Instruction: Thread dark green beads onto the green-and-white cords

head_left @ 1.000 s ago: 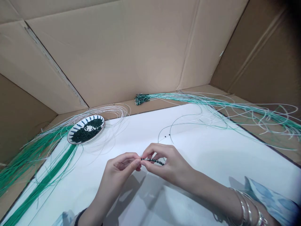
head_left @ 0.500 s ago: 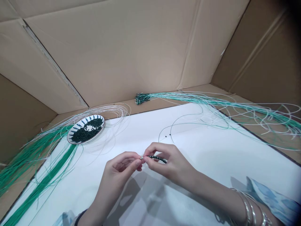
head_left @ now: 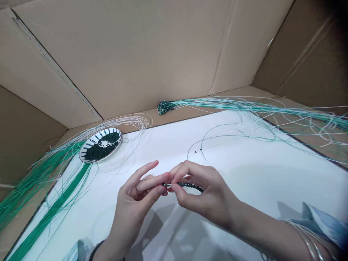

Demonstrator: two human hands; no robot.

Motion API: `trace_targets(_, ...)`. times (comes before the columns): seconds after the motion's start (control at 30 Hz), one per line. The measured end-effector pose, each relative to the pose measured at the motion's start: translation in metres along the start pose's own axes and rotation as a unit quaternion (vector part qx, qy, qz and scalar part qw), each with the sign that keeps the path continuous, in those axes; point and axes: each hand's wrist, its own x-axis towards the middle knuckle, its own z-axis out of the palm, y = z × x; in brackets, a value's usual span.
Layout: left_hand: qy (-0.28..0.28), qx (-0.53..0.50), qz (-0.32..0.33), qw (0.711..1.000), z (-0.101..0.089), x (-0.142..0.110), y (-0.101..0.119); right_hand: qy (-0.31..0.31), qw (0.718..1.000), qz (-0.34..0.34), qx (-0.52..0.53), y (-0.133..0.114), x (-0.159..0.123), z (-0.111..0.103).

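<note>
A dark beaded cord (head_left: 191, 185) with pale flecks runs through my right hand (head_left: 202, 188), whose thumb and forefinger pinch it near its left end. A short length of white thread (head_left: 169, 185) bridges the small gap between my two hands. At the fingertips of my left hand (head_left: 140, 194), a small dark bead (head_left: 163, 184) shows between thumb and forefinger, and the left middle or index finger is raised away. Part of the cord is hidden inside the right palm. Both hands are held above the white board (head_left: 152, 152).
A patterned plate (head_left: 89, 139) of dark green beads stands at the left, beside green strands (head_left: 54, 210) and looped white strands (head_left: 136, 121). Along the back right lies a bundle of threads (head_left: 217, 103) with dark beaded ends. Two loose beads (head_left: 198, 150) lie nearby. Cardboard walls (head_left: 163, 47) enclose the surface.
My right hand has drawn slightly right, showing thread between the hands. One finger of my left hand has lifted, and a dark bead now shows at its fingertips. The view has shifted slightly.
</note>
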Motion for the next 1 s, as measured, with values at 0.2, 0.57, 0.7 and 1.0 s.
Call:
trace_targets(0.2, -0.005, -0.005, 0.006, 1.000, 0.003, 0.000, -0.003, 0.001, 1.000, 0.010, 0.019, 0.000, -0.001, 0.000)
trace_targets(0.57, 0.029, -0.004, 0.014, 0.999, 0.010, -0.003, -0.001, -0.001, 1.000, -0.019, 0.002, 0.001, 0.001, 0.001)
trace_targets(0.7, 0.045, 0.028, 0.053, 0.997, 0.013, -0.003, -0.001, 0.001, 0.999, -0.041, -0.017, 0.002, 0.001, 0.001)
trace_targets(1.0, -0.067, 0.168, 0.145, 0.973, -0.005, 0.002, -0.005, 0.008, 0.996, -0.067, -0.058, 0.001, 0.002, 0.000)
